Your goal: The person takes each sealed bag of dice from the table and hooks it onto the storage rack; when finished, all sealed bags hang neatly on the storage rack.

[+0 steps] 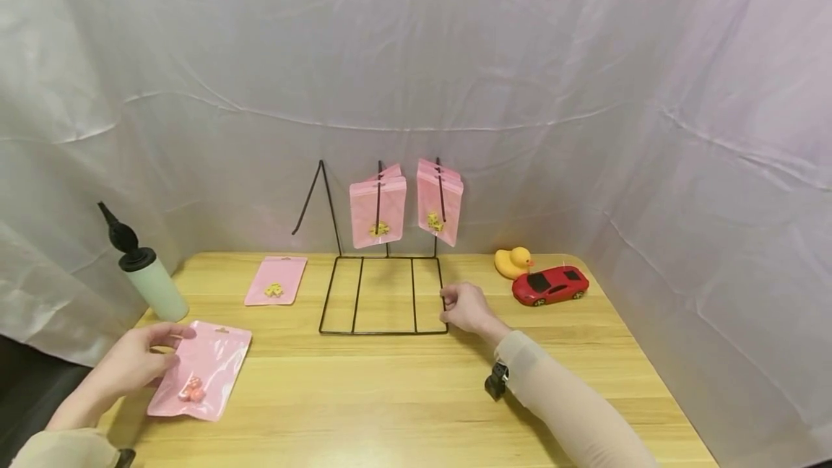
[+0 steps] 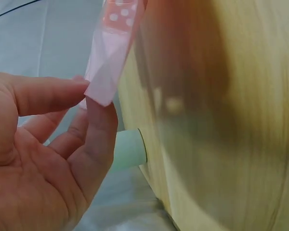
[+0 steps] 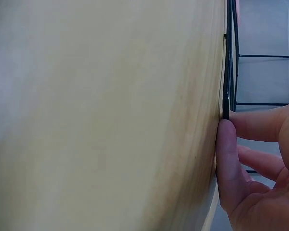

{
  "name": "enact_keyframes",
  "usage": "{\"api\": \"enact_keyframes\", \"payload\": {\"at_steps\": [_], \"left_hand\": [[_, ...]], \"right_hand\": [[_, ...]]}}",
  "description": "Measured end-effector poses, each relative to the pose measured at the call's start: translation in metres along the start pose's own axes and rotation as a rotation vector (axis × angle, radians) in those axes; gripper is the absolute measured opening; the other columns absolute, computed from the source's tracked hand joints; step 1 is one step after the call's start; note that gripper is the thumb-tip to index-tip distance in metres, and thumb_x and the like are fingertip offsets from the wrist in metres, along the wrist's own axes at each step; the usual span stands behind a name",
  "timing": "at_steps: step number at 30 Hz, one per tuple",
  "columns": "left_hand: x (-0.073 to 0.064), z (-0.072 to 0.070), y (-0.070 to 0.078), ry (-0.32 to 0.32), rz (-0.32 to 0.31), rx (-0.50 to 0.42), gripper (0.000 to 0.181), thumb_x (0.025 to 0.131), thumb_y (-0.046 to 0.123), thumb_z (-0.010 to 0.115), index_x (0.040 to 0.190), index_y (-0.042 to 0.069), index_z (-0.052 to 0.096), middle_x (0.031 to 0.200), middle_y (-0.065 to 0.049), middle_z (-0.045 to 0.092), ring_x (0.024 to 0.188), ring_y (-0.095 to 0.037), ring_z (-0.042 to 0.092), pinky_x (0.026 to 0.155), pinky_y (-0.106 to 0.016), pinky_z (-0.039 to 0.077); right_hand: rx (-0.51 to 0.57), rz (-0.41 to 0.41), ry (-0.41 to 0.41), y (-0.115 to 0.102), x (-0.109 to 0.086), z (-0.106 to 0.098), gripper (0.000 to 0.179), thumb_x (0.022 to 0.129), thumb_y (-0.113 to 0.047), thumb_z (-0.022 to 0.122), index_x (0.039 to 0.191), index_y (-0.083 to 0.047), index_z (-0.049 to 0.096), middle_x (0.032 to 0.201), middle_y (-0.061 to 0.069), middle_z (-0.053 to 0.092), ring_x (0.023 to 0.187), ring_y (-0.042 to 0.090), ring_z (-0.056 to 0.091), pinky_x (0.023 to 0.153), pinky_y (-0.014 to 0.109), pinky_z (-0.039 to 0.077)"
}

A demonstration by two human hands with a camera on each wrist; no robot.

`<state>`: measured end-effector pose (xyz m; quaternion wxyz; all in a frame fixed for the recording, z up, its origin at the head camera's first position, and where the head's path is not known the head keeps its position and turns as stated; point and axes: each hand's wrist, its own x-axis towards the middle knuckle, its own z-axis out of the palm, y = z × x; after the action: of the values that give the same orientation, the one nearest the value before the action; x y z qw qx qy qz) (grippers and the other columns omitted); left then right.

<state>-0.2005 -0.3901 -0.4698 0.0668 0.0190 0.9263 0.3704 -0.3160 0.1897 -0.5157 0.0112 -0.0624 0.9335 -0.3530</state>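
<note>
My left hand (image 1: 133, 360) pinches the edge of a pink zip pouch (image 1: 217, 363) at the table's left. Through the pouch's clear front shows a small red piece with white dots (image 2: 119, 17). My right hand (image 1: 469, 307) holds the right front corner of a black wire display rack (image 1: 383, 333); in the right wrist view, thumb and finger (image 3: 226, 159) meet on its base wire. Two of the rack's hooks carry pink pouches (image 1: 378, 209) with yellow pieces inside. The left hook (image 1: 308, 197) is bare.
Another pink pouch (image 1: 286, 269) with yellow pieces lies left of the rack. At the far left stands a pale green hand pump (image 1: 159, 287) with a black nozzle. A yellow rubber duck (image 1: 510, 263) and a red toy car (image 1: 552, 285) sit to the right.
</note>
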Motion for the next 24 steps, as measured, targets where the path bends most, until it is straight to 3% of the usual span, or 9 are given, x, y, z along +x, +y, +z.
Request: {"api": "enact_keyframes", "payload": {"at_steps": [8,17,19,20,22,24], "left_hand": [[-0.004,-0.003,0.012,-0.036,0.006,-0.056,0.050,0.096,-0.006,0.064,0.145,-0.015,0.061,0.140,-0.040,0.066,0.087,-0.004,0.069,0.069,-0.030,0.067],[-0.010,-0.004,0.033,0.080,0.083,-0.019,0.046,0.100,-0.006,0.067,0.146,-0.011,0.064,0.139,-0.036,0.068,0.085,0.003,0.064,0.065,-0.028,0.064],[-0.012,-0.003,0.038,0.103,0.102,-0.027,0.046,0.101,-0.006,0.067,0.147,-0.011,0.064,0.132,-0.029,0.074,0.086,0.005,0.064,0.066,-0.028,0.065],[-0.013,-0.003,0.040,0.118,0.116,-0.036,0.046,0.102,-0.006,0.067,0.147,-0.011,0.064,0.129,-0.020,0.077,0.087,0.006,0.065,0.067,-0.029,0.066],[-0.014,-0.001,0.044,0.148,0.154,-0.060,0.045,0.101,-0.007,0.069,0.146,-0.011,0.064,0.122,0.004,0.079,0.088,0.007,0.067,0.067,-0.029,0.067],[-0.015,0.001,0.047,0.183,0.197,-0.079,0.044,0.100,-0.008,0.070,0.144,-0.010,0.066,0.118,0.027,0.072,0.090,0.008,0.068,0.067,-0.029,0.068]], "right_hand": [[0.041,0.033,0.007,-0.001,-0.001,-0.001,0.050,0.081,-0.001,0.092,0.130,-0.001,0.081,0.111,0.011,0.082,0.101,0.020,0.076,0.100,0.045,0.066],[0.073,0.057,0.016,-0.002,-0.002,-0.002,0.049,0.084,0.002,0.089,0.132,0.000,0.080,0.123,0.018,0.082,0.106,0.027,0.082,0.096,0.045,0.069],[0.067,0.052,0.017,-0.002,-0.002,-0.002,0.049,0.083,0.002,0.089,0.132,0.000,0.080,0.122,0.018,0.083,0.106,0.027,0.082,0.096,0.045,0.069],[0.061,0.047,0.019,-0.003,-0.002,-0.002,0.049,0.083,0.002,0.089,0.131,-0.001,0.080,0.122,0.018,0.083,0.106,0.027,0.082,0.097,0.045,0.069],[0.049,0.039,0.020,-0.003,-0.002,-0.002,0.049,0.082,0.001,0.089,0.131,-0.001,0.081,0.121,0.017,0.083,0.106,0.027,0.082,0.098,0.046,0.068],[0.041,0.035,0.019,-0.003,-0.002,-0.001,0.049,0.082,0.001,0.089,0.130,-0.001,0.081,0.121,0.017,0.083,0.107,0.027,0.082,0.099,0.047,0.068]]}}
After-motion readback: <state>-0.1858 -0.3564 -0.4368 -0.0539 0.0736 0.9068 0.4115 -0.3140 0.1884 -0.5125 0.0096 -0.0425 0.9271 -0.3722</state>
